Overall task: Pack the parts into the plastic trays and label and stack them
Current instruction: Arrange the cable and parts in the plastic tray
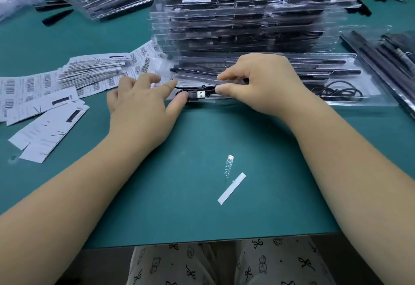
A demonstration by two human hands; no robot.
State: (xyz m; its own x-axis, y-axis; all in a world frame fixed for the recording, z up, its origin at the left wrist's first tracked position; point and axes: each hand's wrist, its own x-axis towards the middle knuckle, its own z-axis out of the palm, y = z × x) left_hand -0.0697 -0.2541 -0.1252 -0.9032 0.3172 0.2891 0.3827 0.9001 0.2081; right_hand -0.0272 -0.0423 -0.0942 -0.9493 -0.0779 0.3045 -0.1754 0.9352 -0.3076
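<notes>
Head view: right hand point(258, 84) pinches black cable point(203, 87) at the near edge of clear tray point(370, 102); left hand point(143, 109), fingers spread, touches its USB plug point(201, 94). Tray stack point(242, 21) just behind both hands, labels point(89, 71) left of the left hand.

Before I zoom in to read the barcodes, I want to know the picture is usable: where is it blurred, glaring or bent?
Head view: even, soft light; glare streaks on the stack of clear trays; far corners smeared; table edge bows from the wide lens; barcode labels slightly soft; left hand, right hand and USB plug fairly sharp.
</notes>
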